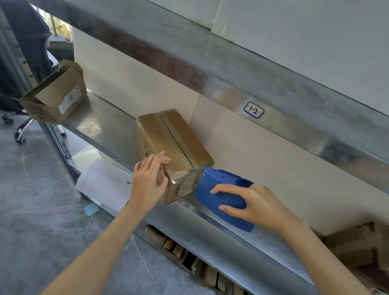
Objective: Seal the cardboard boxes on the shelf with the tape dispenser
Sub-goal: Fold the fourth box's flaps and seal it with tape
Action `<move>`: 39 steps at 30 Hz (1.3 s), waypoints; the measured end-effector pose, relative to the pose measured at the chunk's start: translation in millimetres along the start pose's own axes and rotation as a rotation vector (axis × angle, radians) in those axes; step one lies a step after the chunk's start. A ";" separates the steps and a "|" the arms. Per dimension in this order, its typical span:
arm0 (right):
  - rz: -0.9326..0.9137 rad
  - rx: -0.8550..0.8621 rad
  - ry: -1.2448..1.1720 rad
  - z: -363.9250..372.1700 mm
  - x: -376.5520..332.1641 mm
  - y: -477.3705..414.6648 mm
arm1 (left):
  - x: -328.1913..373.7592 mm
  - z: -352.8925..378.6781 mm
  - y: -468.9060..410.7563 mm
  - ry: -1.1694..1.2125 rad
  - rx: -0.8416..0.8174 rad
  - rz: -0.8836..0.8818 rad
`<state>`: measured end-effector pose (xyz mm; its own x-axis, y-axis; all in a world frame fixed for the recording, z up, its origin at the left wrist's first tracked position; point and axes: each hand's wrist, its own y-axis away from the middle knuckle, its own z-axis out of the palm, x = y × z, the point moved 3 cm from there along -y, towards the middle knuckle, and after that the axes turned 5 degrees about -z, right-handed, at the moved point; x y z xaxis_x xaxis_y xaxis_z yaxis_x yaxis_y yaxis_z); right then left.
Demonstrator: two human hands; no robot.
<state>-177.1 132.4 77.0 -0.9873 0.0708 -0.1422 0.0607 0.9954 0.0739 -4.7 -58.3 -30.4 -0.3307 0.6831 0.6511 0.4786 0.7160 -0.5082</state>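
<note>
Tape (pixel 183 181) covers the seam of the box (pixel 167 131), left hand (pixel 148 181) pressing flat on its end, right hand (pixel 253 206) gripping the dispenser (pixel 221 183); an open box (pixel 54 96) to its left awaits sealing.

A grey metal shelf (pixel 103 120) before me carries a closed cardboard box (pixel 173 141); left of that box, an open box (pixel 54 96) overhangs the shelf's end.

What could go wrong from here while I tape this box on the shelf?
1. The near corner of the brown cardboard box seems to jut past the edge of the metal shelf; a pull from the blue plastic tape dispenser in your right hand could drag it off.
2. The stretched clear tape could wrinkle or catch your left hand pressing that end.
</note>
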 end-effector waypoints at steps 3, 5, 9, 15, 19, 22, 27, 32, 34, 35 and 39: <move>-0.006 0.000 0.004 1.2 0.2 0.7 | -2.1 0.2 2.2 -0.038 -0.072 0.044; -0.011 0.000 0.003 1.4 0.3 -0.1 | -3.7 -3.0 -0.3 -0.048 -0.078 0.063; -0.008 -0.008 -0.007 0.2 1.8 -0.4 | -0.4 -9.7 -13.3 -0.013 0.003 0.020; -0.014 -0.006 0.007 -0.8 3.1 -1.2 | 2.4 -6.2 -12.0 0.038 0.025 -0.012; -0.008 -0.028 0.008 -0.4 3.7 -4.8 | -0.6 -1.6 0.7 -0.048 -0.084 0.034; -0.009 -0.041 0.030 -0.7 3.2 -6.3 | 5.5 3.8 12.1 0.051 -0.200 0.022; -0.005 -0.042 0.014 -4.6 7.2 -5.3 | 15.5 16.5 17.8 0.210 -0.123 -0.066; -0.047 -0.103 -0.113 -10.9 -2.3 -10.5 | 3.9 5.5 15.6 0.168 -0.096 -0.051; -0.080 -0.131 -0.093 -8.5 -13.1 -18.1 | -7.6 -6.9 14.2 0.173 -0.131 -0.051; -0.098 -0.145 -0.072 -6.2 -19.6 -22.4 | -14.4 -14.2 12.8 0.180 -0.157 -0.052; -0.188 -0.153 -0.043 -0.7 -45.8 -39.5 | -42.4 -44.0 2.2 0.167 -0.267 -0.051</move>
<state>-134.4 89.8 81.3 -0.9719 -0.1087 -0.2090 -0.1494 0.9703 0.1904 46.2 -92.0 -34.3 -0.2328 0.5984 0.7667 0.6683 0.6711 -0.3209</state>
